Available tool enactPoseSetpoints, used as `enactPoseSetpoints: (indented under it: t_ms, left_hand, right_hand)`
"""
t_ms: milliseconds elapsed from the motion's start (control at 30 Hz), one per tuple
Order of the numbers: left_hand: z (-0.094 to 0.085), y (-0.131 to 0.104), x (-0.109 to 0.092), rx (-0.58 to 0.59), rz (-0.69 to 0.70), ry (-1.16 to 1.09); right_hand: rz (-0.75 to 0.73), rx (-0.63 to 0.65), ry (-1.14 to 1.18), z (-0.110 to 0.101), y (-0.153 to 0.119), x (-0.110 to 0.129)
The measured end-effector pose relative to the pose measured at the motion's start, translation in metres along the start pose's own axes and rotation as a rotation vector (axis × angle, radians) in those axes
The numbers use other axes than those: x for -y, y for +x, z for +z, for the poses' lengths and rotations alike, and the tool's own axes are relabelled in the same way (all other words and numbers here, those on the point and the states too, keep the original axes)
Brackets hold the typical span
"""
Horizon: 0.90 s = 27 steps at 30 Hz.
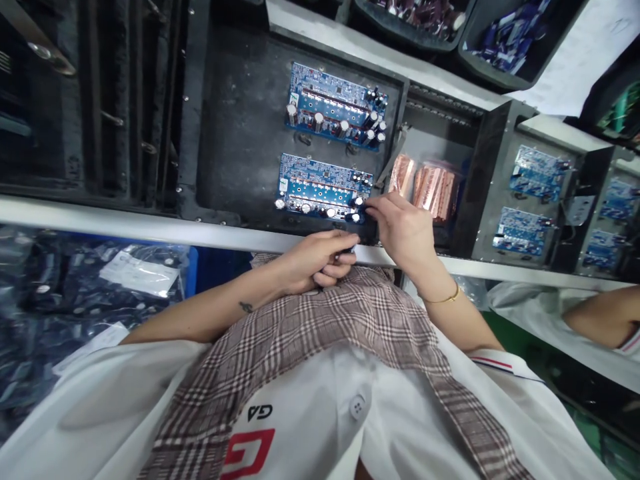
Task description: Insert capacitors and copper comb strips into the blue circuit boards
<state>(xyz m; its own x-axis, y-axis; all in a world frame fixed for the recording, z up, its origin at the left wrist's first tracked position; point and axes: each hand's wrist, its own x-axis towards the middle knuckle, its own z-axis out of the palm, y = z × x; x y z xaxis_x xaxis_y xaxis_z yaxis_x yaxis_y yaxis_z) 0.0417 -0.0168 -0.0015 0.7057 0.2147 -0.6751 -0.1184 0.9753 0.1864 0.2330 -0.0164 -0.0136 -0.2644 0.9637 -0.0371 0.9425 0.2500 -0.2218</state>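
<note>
Two blue circuit boards lie one behind the other in a black tray. The farther board carries several upright cylindrical capacitors. On the nearer board, capacitors stand along the front edge and right corner. My right hand is at that right corner, thumb and fingertips pinched together beside a capacitor; what they hold, if anything, is hidden. My left hand is in front of the tray edge, fingers curled round a small dark part, probably a capacitor.
Copper-coloured strips in clear bags lie right of the tray. Bins of parts stand at the back. More boards sit in trays at right, near another person's arm. Bagged dark parts are at left.
</note>
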Motion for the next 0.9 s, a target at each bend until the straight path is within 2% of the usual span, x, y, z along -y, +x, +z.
enactPoseSetpoints:
  t_ms: [200,367,500,600,667,767,833,900]
  left_hand:
    - [0.0,0.002,-0.002,-0.029,0.043,-0.061]
    - [-0.004,0.008,-0.002,0.029,-0.016,-0.08]
    - [-0.003,0.012,-0.002,-0.012,-0.097,-0.049]
    - [0.0,0.016,-0.004,-0.039,-0.126,-0.038]
    - [0.002,0.019,-0.005,-0.046,-0.134,-0.034]
    - [0.003,0.023,-0.003,-0.032,-0.151,-0.022]
    - [0.003,0.025,-0.001,-0.01,-0.145,-0.042]
    - [0.003,0.025,0.003,0.01,-0.137,-0.067]
  right_hand:
    - [0.017,0.039,-0.043,-0.003,0.001,0.004]
    - [0.009,-0.038,-0.033,0.009,-0.004,0.0]
    - [-0.13,-0.047,0.082,0.019,-0.005,-0.012]
    - [-0.192,-0.033,0.232,0.011,-0.006,-0.013]
    - [-0.145,-0.061,0.348,-0.001,-0.01,-0.007]
    - [-0.08,-0.027,0.486,-0.015,-0.022,0.006]
    - [-0.004,-0.047,0.497,-0.014,-0.029,0.01]
    - [0.102,-0.134,0.465,-0.003,-0.031,0.008]
